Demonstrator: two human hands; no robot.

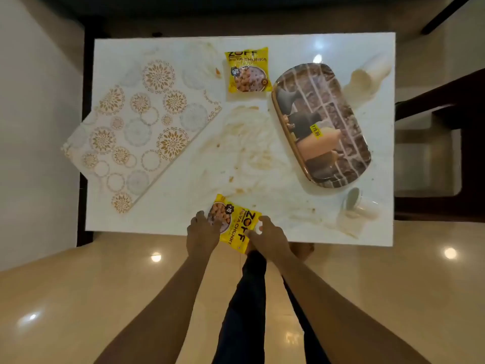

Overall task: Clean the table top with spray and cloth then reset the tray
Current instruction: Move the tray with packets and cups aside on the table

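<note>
Hands are busy at the near edge of the white table (pixel 301 43). The left hand (pixel 201 232) and the right hand (pixel 267 239) both grip a yellow snack packet (pixel 237 227) lying there. Clearing comes first, it seems, so next the packet must be lifted away. Brown smears (pixel 246 143) cover the middle. Farther off lie another packet (pixel 248 70), the tray (pixel 321 124) on the right, a patterned mat (pixel 139 132) on the left, and two tipped cups (pixel 357 203). No spray or cloth shows.

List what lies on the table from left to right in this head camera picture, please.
Patterned cloth → yellow packet held by both hands → second yellow packet at the far edge → oval tray → tipped clear cup near the right edge.
</note>
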